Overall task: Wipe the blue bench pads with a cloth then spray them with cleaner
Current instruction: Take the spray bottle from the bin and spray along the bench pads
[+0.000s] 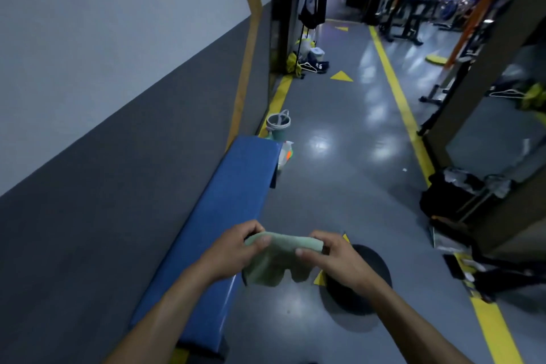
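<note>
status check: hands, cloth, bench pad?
Left hand and right hand both hold the green cloth, off the pad. Blue bench pad bare, not yet being wiped. Bucket at far end, nothing blocking.

Dim bluish indoor light, pale glare patches from overhead lamps on the glossy floor [348, 174], soft overall blur, wide-angle bending at the edges, murky far background

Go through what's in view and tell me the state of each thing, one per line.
Cloth: folded over, held up between both hands.
Left hand: grips the cloth.
Right hand: pinches the cloth.
Blue bench pad: bare, untouched.
Bucket: upright on the floor.
</note>
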`<move>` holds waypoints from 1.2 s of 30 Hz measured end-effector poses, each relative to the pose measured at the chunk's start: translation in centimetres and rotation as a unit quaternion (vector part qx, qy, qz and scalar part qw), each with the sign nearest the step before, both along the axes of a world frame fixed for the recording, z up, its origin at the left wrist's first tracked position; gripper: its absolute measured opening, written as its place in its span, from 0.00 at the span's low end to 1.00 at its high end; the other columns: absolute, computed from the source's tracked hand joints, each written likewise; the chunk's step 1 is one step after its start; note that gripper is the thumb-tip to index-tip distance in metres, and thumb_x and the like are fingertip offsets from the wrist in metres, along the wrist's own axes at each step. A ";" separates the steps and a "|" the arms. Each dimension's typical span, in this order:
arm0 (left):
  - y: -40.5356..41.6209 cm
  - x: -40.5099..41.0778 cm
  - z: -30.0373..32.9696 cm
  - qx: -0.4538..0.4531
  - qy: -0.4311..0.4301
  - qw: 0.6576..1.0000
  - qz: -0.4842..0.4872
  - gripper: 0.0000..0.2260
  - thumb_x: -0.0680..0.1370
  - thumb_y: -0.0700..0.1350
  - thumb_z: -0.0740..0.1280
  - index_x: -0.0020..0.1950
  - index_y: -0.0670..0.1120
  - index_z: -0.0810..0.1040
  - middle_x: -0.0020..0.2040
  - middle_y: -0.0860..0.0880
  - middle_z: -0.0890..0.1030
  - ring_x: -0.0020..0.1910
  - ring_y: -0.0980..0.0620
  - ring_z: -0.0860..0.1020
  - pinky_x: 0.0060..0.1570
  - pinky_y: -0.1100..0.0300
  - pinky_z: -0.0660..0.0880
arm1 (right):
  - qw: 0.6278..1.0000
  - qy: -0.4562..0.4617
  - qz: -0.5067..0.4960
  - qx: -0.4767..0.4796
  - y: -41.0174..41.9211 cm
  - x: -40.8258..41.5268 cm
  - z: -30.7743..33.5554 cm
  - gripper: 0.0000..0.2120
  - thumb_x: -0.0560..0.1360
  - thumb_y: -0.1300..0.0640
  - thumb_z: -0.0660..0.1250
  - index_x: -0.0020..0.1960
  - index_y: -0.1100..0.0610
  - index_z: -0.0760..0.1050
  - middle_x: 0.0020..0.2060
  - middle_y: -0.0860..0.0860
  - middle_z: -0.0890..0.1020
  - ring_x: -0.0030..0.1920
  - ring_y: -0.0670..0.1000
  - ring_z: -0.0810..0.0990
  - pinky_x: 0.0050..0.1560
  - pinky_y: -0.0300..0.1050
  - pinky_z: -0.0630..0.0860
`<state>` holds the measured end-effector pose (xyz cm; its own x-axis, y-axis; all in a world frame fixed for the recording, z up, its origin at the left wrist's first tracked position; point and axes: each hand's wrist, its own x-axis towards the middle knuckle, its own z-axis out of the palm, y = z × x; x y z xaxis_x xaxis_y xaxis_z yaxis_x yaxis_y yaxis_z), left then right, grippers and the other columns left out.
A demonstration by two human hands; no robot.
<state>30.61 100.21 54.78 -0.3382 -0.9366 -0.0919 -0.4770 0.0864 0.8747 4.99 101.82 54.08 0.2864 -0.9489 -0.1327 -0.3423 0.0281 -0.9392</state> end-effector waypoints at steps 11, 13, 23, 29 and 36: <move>-21.2 -10.6 3.1 0.001 0.118 0.990 0.083 0.15 0.77 0.60 0.67 0.46 0.48 0.75 0.37 0.54 0.77 0.35 0.58 0.73 0.35 0.62 0.70 | 0.996 -0.092 -0.020 -0.004 -24.5 -9.5 2.7 0.10 0.73 0.59 0.76 0.54 0.59 0.83 0.46 0.57 0.87 0.45 0.52 0.83 0.46 0.49 0.79; -25.2 -11.2 3.0 0.023 0.108 0.991 0.073 0.12 0.77 0.55 0.70 0.48 0.47 0.76 0.38 0.52 0.78 0.35 0.57 0.75 0.35 0.62 0.71 | 0.996 -0.076 -0.029 -0.029 -29.0 -9.6 3.0 0.04 0.76 0.62 0.73 0.51 0.57 0.83 0.42 0.52 0.86 0.43 0.48 0.82 0.43 0.45 0.78; -49.9 -13.2 -1.2 -0.005 -0.090 0.996 0.000 0.16 0.71 0.62 0.70 0.39 0.50 0.76 0.35 0.51 0.79 0.33 0.60 0.74 0.34 0.59 0.68 | 0.987 0.096 0.005 -0.127 -52.2 -10.6 0.1 0.04 0.73 0.53 0.70 0.41 0.52 0.77 0.32 0.49 0.79 0.33 0.40 0.74 0.35 0.46 0.75; -64.9 -16.8 -2.8 0.012 -0.132 0.991 -0.004 0.16 0.73 0.56 0.66 0.39 0.43 0.70 0.35 0.47 0.75 0.35 0.53 0.73 0.35 0.53 0.67 | 0.970 0.152 -0.014 -0.190 -63.3 -13.3 -1.4 0.06 0.73 0.53 0.65 0.45 0.42 0.76 0.38 0.38 0.79 0.38 0.37 0.76 0.39 0.29 0.68; -80.9 -22.7 -6.2 0.068 -0.055 0.996 0.031 0.08 0.72 0.48 0.68 0.38 0.47 0.71 0.32 0.53 0.73 0.33 0.57 0.70 0.37 0.57 0.68 | 0.965 0.161 0.005 -0.208 -78.1 -18.0 -4.9 0.02 0.77 0.54 0.66 0.49 0.48 0.76 0.44 0.42 0.78 0.44 0.43 0.77 0.44 0.42 0.75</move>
<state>7.96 19.28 48.61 -0.2617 -0.9315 -0.2526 -0.5711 -0.0615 0.8186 -12.97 23.69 49.20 0.3040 -0.9363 0.1760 -0.6164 -0.3342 -0.7130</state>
